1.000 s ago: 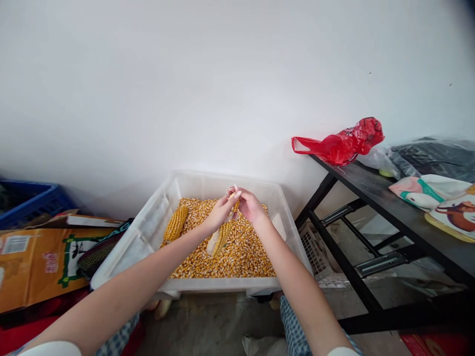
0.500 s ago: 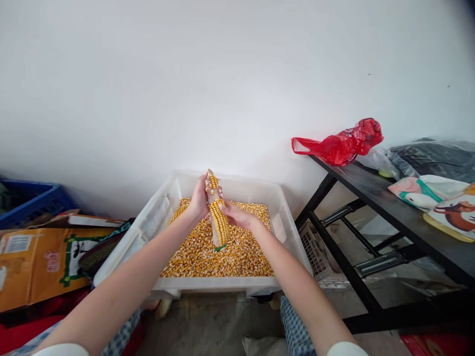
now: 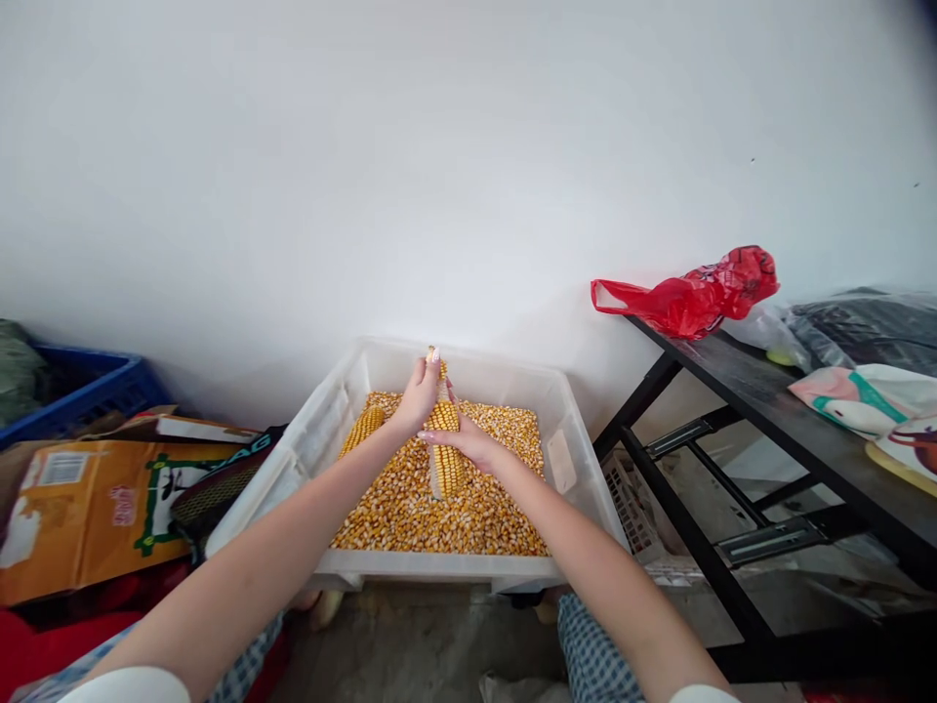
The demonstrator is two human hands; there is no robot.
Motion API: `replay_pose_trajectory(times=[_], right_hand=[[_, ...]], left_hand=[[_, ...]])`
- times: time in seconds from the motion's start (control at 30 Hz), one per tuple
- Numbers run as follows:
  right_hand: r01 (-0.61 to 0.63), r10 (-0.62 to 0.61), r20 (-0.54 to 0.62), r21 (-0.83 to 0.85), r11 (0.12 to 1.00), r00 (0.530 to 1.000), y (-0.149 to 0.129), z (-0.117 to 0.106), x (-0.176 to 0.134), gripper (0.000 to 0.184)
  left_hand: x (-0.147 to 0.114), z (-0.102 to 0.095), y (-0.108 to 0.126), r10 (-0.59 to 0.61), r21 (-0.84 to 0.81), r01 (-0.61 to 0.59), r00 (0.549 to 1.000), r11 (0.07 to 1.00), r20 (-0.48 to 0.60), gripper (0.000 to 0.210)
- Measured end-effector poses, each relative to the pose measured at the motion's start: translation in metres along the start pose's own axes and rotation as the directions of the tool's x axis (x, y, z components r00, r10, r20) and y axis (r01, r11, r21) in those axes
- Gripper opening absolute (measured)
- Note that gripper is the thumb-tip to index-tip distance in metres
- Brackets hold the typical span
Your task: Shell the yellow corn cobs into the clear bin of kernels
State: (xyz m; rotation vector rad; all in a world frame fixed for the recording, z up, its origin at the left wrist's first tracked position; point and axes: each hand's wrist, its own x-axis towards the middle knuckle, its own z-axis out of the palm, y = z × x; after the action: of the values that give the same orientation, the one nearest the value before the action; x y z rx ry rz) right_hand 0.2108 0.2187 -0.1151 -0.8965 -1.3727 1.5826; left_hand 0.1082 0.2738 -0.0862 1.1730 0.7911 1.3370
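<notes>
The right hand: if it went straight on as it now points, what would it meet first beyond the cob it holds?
Probably the left hand, near its wrist; the right hand points across the cob toward it, though depth is unclear.

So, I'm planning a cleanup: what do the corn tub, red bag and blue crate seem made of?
Tub: probably rigid plastic, cloudy and translucent, moulded rim. Red bag: likely thin plastic film, glossy and crumpled. Blue crate: perhaps smooth plastic, given its even colour.

storage area (carton [image 3: 92,527], crate [image 3: 136,389])
</notes>
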Motion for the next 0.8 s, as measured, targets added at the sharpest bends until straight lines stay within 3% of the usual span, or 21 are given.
replay_pose_trajectory(times=[0.17,0.33,0.57,0.8], right_hand=[[-0.058,0.058,0.003,0.05,0.997,0.998,0.0,-0.001,0.0,0.044],[0.012,-0.011,-0.045,0.022,1.0,0.999,-0.002,-0.002,0.003,0.045],[0.118,-0.123,-0.071,-0.07,0.991,0.99,-0.005,0.0,0.002,0.049],[0.052,-0.055,-0.071,-0.041,0.998,0.996,-0.001,-0.004,0.002,0.047]], left_hand=[[0.001,-0.002,0.003,-0.046,-0.063,0.048,0.998,0.997,0.033,0.039],[0.005,-0.005,0.011,-0.147,-0.183,0.156,0.987,0.971,0.063,0.044],[0.001,0.001,0.009,-0.044,0.06,0.045,0.999,0.997,-0.016,0.043],[0.004,-0.005,0.0,0.025,0.081,-0.027,0.999,0.996,0.026,0.042]])
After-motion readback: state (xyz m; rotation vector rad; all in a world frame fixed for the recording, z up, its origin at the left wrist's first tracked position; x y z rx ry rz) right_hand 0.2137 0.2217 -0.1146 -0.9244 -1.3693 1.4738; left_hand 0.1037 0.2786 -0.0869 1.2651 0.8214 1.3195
